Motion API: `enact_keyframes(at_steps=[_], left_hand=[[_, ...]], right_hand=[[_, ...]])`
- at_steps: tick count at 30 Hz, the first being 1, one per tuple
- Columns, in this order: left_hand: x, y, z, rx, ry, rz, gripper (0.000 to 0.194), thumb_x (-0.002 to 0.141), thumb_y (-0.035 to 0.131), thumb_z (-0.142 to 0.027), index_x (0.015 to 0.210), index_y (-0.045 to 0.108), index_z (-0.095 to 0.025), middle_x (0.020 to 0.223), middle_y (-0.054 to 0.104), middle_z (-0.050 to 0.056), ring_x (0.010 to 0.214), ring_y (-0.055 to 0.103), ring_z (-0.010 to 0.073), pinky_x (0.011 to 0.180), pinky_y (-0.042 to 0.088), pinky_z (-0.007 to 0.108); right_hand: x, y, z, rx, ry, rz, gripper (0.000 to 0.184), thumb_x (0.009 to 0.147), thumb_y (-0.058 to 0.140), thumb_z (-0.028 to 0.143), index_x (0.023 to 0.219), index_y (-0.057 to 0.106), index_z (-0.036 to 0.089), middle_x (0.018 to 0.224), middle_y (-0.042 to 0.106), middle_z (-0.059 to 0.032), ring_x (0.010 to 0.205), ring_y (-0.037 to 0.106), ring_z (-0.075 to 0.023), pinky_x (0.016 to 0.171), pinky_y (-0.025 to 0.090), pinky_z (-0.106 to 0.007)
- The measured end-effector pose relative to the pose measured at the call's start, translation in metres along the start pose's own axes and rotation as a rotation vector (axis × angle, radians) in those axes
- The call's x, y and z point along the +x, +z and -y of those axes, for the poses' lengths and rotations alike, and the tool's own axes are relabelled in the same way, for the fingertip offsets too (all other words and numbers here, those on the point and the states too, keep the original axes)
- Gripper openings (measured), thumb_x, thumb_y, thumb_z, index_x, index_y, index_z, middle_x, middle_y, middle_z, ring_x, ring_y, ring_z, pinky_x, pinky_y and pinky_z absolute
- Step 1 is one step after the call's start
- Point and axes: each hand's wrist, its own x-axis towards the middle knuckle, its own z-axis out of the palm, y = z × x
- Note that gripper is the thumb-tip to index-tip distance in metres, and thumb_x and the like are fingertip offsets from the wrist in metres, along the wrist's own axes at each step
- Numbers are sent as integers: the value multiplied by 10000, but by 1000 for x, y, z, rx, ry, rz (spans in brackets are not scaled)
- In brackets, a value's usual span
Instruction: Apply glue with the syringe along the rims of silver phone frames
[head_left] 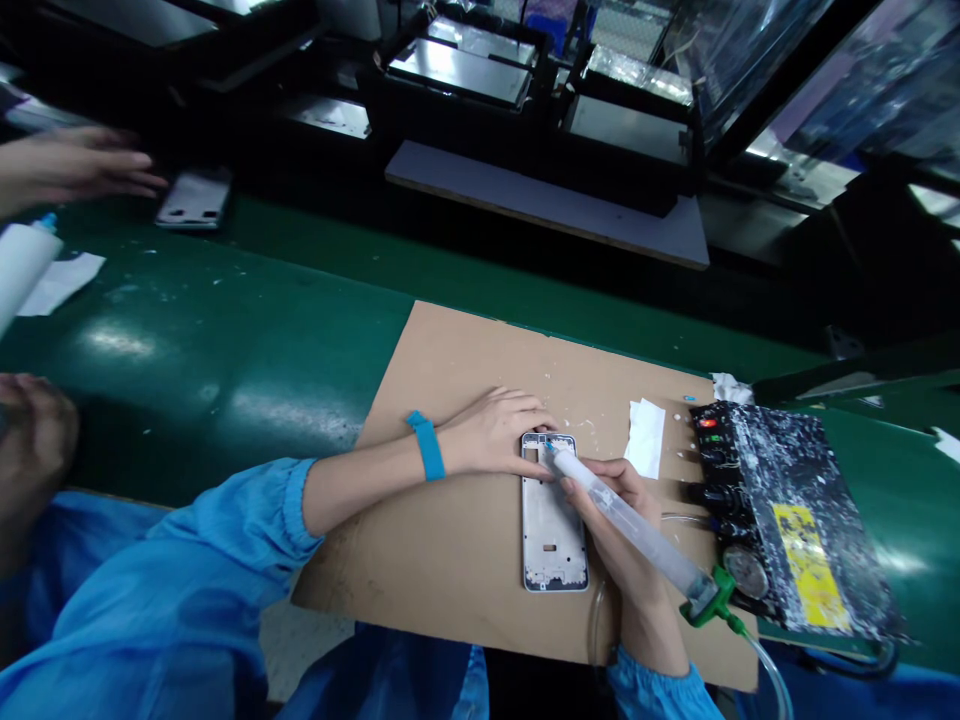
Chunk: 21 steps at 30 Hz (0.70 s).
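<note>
Blue smock sleeves (225,570) lead to both hands. Right hand (619,560) has a clenched grip on a large syringe (645,535), its tip at the top edge of a phone mid-frame (553,530). Left hand (491,435), with a blue wristband (427,445), rests released against that frame, which lies on a cardboard sheet (450,560) on the green surface (225,330). Clear tubing (765,660) leaves the syringe's green fitting (709,600); a white-spattered black dispensing controller (787,510) sits just right of white paper (645,437).
</note>
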Motion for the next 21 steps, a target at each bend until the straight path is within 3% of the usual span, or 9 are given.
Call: enact_keyframes(at_steps=[5,11,21], left_hand=[[0,1,1,6,7,-8,571,938,871,-691,1290,760,-254,1262,810,62,1175,741,297,1045,506,438],[-1,1,0,28,2,-9,553,942,870,-682,1286,761,-263,1245,808,54,1173,743,287,1041,506,426],[-1,0,-1,52,0,-2,561,945,859,-681,1307,759,-265,1210,802,46,1161,745,279,1034,515,416]], right_hand=[[0,-1,-1,11,25,27,500,763,1054,529,1003,752,211,946,846,-91,714,767,-216,606,619,-309],[0,-2,0,19,33,18,453,776,1044,494,978,739,228,804,794,-34,667,738,-201,580,596,-287],[-1,-2,-3,16,2,18,436,779,1037,455,1026,767,218,980,846,-67,731,779,-207,611,632,-304]])
